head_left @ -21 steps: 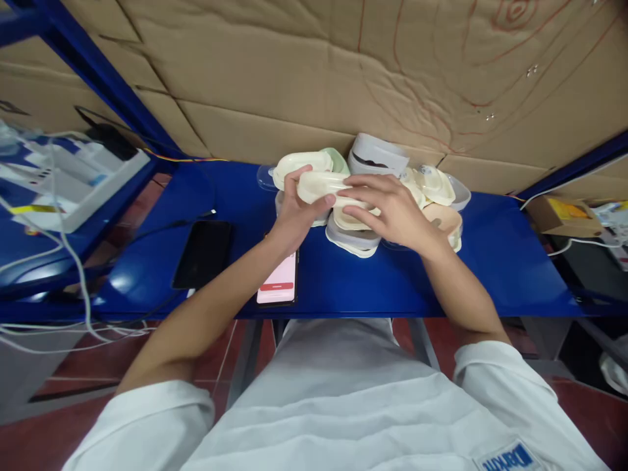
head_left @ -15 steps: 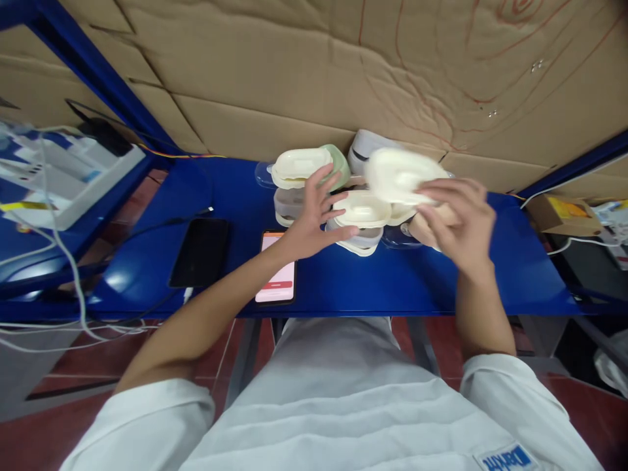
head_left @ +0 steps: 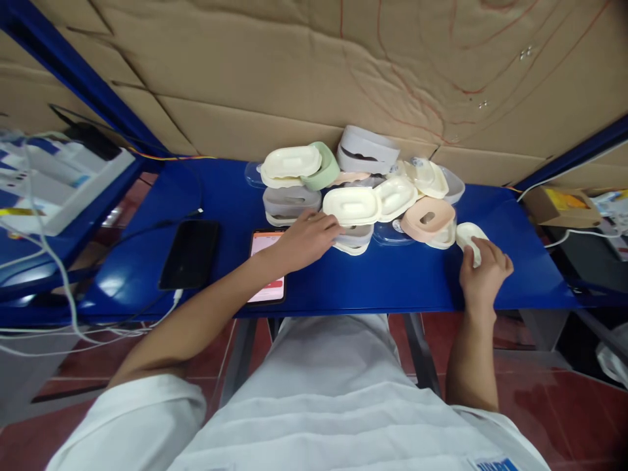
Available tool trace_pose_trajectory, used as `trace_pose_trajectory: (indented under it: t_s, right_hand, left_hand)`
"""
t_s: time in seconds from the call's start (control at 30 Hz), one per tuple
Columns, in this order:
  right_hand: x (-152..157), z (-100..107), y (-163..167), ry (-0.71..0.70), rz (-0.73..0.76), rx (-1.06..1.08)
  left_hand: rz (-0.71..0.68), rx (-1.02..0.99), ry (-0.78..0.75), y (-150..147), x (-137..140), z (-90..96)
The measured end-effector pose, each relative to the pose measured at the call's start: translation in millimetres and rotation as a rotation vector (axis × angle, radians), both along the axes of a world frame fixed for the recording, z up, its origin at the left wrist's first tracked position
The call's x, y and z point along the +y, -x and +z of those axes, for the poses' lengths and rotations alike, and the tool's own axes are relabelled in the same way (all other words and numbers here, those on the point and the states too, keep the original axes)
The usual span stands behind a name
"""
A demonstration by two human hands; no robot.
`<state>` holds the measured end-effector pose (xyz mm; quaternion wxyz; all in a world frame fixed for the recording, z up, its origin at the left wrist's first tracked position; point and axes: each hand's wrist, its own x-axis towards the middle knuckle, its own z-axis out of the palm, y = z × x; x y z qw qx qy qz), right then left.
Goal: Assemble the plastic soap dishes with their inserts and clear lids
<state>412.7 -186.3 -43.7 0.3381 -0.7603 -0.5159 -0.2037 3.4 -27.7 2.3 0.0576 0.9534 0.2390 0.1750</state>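
A heap of several oval plastic soap-box parts, cream, grey, green and peach, lies at the back of the blue table [head_left: 373,281]. My left hand [head_left: 307,237] reaches into the heap's front, fingertips touching a grey stack [head_left: 354,237] under a cream lid [head_left: 351,205]. To the right of the heap my right hand [head_left: 485,265] rests on the table, fingers curled over a cream box [head_left: 468,233]. A peach piece [head_left: 428,219] sits just left of that box.
A phone with a lit pink screen [head_left: 265,265] lies under my left wrist, a dark phone [head_left: 189,253] with a cable to its left. Cardboard [head_left: 314,72] lines the wall behind. A white tray [head_left: 63,183] and cables sit far left, a small carton [head_left: 564,209] far right.
My right hand carried a cream box from the heap's middle, up and right, then down onto the table at the heap's right side. My left hand let go and dropped to the heap's front.
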Motion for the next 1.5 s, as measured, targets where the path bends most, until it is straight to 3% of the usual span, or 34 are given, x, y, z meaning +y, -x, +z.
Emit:
trace_pose_trajectory:
  t_s: [0.2, 0.33, 0.5, 0.6, 0.73, 0.83, 1.0, 1.17, 1.3, 1.4, 1.5]
  right_hand:
    - [9, 26, 109, 0.228, 0.759, -0.047]
    - [17, 21, 164, 0.366, 0.944, -0.136]
    - [13, 14, 169, 0.404, 0.940, -0.120]
    - [-3, 13, 163, 0.398, 1.024, -0.066]
    - [-19, 11, 153, 0.333, 1.106, 0.011]
    - [-17, 12, 142, 0.251, 1.062, 0.028]
    - [15, 31, 127, 0.198, 0.963, -0.154]
    - [72, 47, 131, 0.285, 0.837, -0.379]
    - [102, 47, 135, 0.312, 0.847, -0.409]
    - [85, 49, 133, 0.248, 0.847, -0.357]
    - [36, 47, 124, 0.148, 0.774, -0.311]
  left_hand:
    - [0.056, -0.051, 0.026, 6, -13, 11.5]
    - [0.137, -0.043, 0.005, 14, -30, 9.6]
    - [0.235, -0.066, 0.033, 7, -44, -1.0]
    - [0.221, -0.078, 0.041, -3, -55, -5.8]
    - [0.121, -0.188, 0.026, -4, -92, -13.5]
    - [0.121, -0.173, -0.018, 4, -124, -24.3]
    - [0.154, -0.189, -0.058, 13, -153, -42.4]
    - [0.118, -0.291, -0.052, 18, -158, -44.8]
    - [0.126, -0.316, -0.056, 20, -156, -46.4]
    - [0.151, -0.283, -0.064, 21, -153, -49.0]
    - [0.175, -0.284, -0.081, 22, -152, -49.5]
